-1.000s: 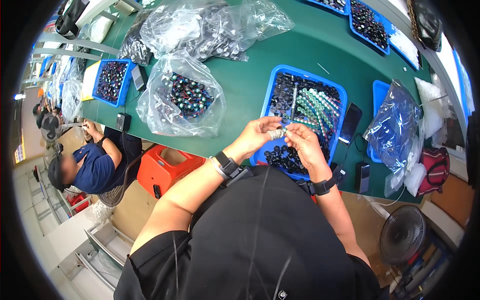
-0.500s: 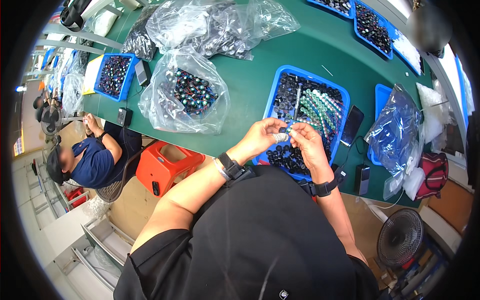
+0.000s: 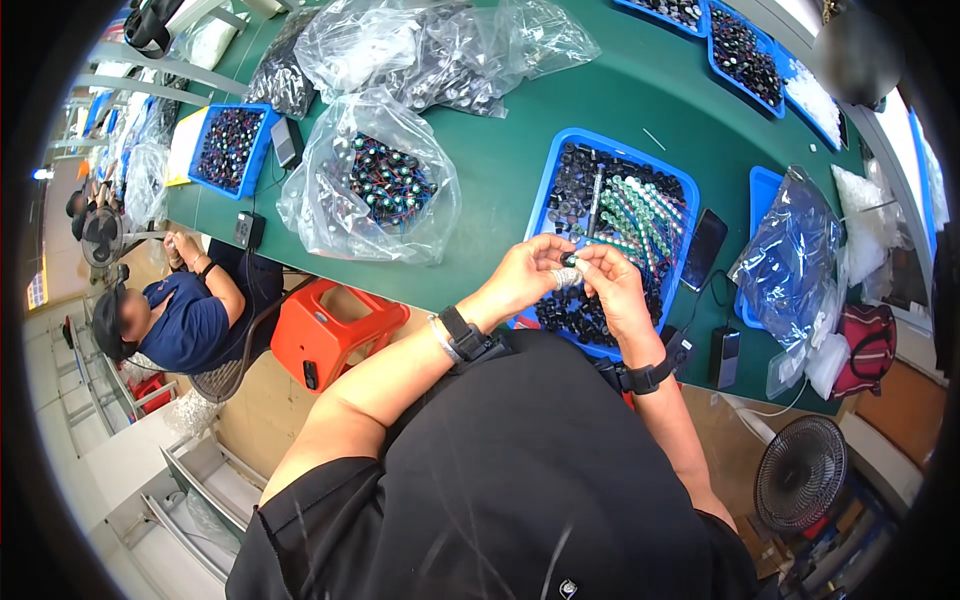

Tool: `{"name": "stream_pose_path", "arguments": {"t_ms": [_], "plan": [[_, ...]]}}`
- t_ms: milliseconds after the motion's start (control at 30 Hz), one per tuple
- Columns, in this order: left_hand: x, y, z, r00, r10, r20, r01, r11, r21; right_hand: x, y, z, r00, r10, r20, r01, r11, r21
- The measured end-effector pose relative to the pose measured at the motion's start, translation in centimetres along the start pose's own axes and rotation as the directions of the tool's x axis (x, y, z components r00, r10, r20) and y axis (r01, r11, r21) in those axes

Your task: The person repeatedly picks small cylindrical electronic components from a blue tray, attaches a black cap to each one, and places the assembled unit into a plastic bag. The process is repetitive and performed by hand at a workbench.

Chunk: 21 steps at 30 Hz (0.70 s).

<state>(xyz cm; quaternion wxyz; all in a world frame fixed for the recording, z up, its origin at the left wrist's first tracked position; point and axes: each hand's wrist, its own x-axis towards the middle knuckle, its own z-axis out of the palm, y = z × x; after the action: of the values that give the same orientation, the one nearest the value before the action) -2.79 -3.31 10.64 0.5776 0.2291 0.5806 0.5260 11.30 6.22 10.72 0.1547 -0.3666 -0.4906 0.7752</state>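
Observation:
My left hand point(image 3: 525, 278) and my right hand point(image 3: 617, 288) meet over the near part of a blue tray point(image 3: 545, 195). Their fingertips pinch a small round black part point(image 3: 568, 259) between them. A whitish wrapping covers one finger of the left hand. Under and beyond the hands, the tray holds loose black caps point(image 3: 575, 318) and rows of small pieces with clear greenish round tops point(image 3: 640, 205) and coloured wires. A marker pen point(image 3: 597, 195) lies across the tray's contents, just beyond my fingertips.
Left of the tray, an open clear bag point(image 3: 310, 190) contains wired parts. Filled plastic bags point(image 3: 400, 50) lie behind it. A phone point(image 3: 705, 250) and a bagged blue tray point(image 3: 765, 190) are on the right. A person point(image 3: 190, 310) sits at far left, near a red stool point(image 3: 335, 325).
The small part has turned between my fingertips and now shows a round dark face. The right fingers have shifted slightly; both hands stay over the tray.

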Motion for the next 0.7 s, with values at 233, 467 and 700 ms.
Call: {"name": "stream_pose_path", "arguments": {"t_ms": [233, 467, 700], "plan": [[-0.23, 0.31, -0.1, 0.999, -0.037, 0.011, 0.037, 0.999, 0.006, -0.22, 0.05, 0.6, 0.999, -0.009, -0.042, 0.007, 1.0, -0.027], [-0.26, 0.43, 0.11, 0.998, -0.047, -0.047, 0.052, 0.993, 0.105, -0.13, 0.23, 0.15, 1.0, 0.018, -0.015, -0.018, 0.999, 0.035], [-0.33, 0.25, 0.09, 0.999, -0.016, -0.045, 0.022, 0.989, 0.148, 0.14, 0.43, 0.17, 0.999, 0.025, -0.045, -0.027, 0.999, -0.043]]}}
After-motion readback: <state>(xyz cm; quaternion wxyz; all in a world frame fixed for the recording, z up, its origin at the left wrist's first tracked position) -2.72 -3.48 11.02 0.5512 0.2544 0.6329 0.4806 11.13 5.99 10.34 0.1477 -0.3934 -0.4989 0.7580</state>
